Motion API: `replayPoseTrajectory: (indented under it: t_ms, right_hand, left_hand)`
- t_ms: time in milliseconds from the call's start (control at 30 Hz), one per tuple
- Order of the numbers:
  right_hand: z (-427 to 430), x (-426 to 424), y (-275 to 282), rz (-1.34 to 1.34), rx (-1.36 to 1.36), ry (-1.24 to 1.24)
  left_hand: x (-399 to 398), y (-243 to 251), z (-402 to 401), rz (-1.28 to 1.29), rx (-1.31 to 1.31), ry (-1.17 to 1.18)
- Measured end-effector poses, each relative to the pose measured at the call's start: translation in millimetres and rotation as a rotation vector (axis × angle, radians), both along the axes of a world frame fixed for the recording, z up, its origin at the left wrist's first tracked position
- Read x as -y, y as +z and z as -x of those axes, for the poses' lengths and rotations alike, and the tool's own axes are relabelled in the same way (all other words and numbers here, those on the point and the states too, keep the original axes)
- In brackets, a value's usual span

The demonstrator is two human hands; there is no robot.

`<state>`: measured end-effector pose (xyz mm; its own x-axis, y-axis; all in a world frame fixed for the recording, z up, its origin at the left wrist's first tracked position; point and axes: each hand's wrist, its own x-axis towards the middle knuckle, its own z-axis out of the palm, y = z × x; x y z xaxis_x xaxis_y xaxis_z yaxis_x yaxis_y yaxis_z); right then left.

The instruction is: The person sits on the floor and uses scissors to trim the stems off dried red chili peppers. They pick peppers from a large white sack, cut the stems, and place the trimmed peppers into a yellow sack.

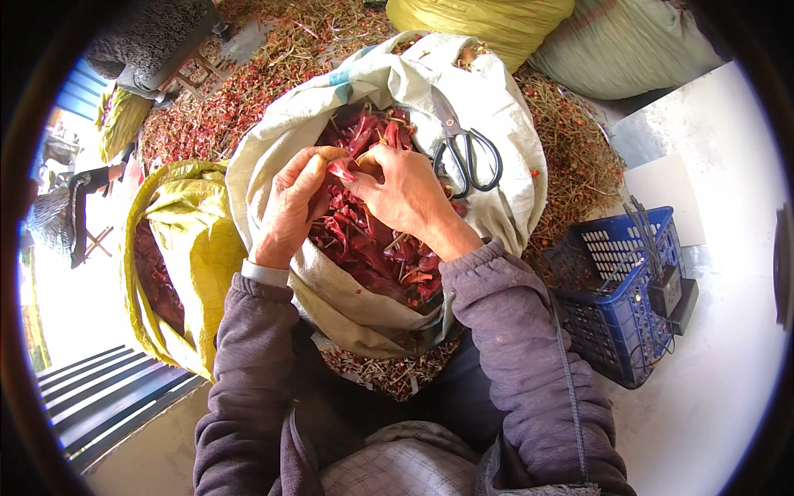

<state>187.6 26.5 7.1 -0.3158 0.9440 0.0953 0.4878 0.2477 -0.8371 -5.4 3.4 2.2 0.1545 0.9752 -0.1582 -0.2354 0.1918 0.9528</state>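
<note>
A dried red chili pepper (342, 169) is pinched between my two hands above a white woven sack. My left hand (291, 198) grips one side with thumb and forefinger. Thumb and fingers of my right hand (403, 186) close on the other side and partly cover it. Beneath both hands, the white woven sack (267, 152) has its rim rolled outward. Inside lie many dried red chili peppers (372, 248), some with pale stems. On the sack's folded rim, right of my right hand, rest black-handled scissors (451, 124) with their blades pointing away from me.
Left stands a yellow woven sack (217, 248) holding dried peppers. A blue plastic basket (611, 322) with a dark device on its side is at right. Stems and pepper scraps (570, 155) cover the floor. Full sacks (484, 25) stand behind; a seated person (149, 43) is upper left.
</note>
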Motion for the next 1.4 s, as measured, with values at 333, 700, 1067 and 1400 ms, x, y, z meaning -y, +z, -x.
replayPoseTrajectory:
  t_ms: [333,700,1067,1400]
  right_hand:
    - [3,2,-14,0.021,-0.226,-0.087]
    - [14,12,-11,-0.079,-0.136,0.041]
    - [6,18,-8,-0.298,0.251,0.142]
    - [-7,13,12,-0.247,0.208,0.166]
  left_hand:
    - [2,5,-4,0.013,0.032,0.041]
    - [-2,-6,6,-0.004,0.243,-0.04]
    - [1,2,-7,-0.027,-0.516,0.09]
    - [10,-3,-16,-0.551,-0.608,-0.208]
